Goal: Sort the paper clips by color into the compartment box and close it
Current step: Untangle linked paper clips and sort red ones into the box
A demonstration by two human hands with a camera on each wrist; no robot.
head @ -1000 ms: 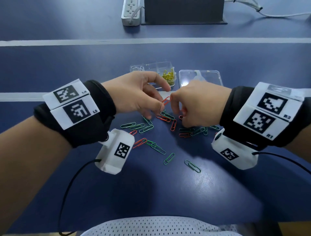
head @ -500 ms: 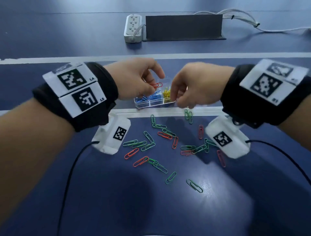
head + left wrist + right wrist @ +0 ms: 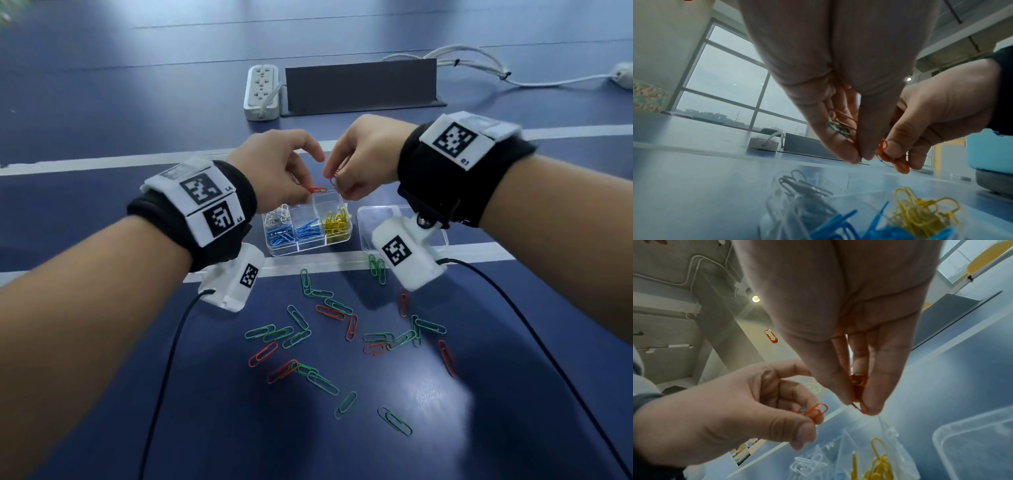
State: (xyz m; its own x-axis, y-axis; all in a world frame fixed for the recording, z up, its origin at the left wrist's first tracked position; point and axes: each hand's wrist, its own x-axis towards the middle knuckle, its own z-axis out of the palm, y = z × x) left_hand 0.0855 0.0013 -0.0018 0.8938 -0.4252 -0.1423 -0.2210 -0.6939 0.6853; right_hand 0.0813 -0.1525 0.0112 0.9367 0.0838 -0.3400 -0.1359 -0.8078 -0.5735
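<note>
The clear compartment box (image 3: 278,251) stands open, with white, blue and yellow clips in separate cells. Its loose lid (image 3: 368,219) lies just to its right, partly behind my right wrist camera. Both hands hover above the box's back right cell. My left hand (image 3: 308,178) pinches a red clip (image 3: 317,189); in the left wrist view more red clips (image 3: 846,120) and a green one (image 3: 839,128) lie inside its fingers. My right hand (image 3: 337,185) pinches a small bunch of red clips (image 3: 858,386). Several green and red clips (image 3: 329,329) lie scattered on the table nearer to me.
A white power strip (image 3: 262,92) and a dark grey panel (image 3: 359,85) sit behind the box, with white cables (image 3: 479,65) trailing right. White lines (image 3: 102,162) cross the blue table. Black wrist cables (image 3: 164,377) hang on either side of the loose clips.
Both hands have lifted from the loose pile and moved forward over the box, carrying red clips. The head view has tilted up, so the box shows fully.
</note>
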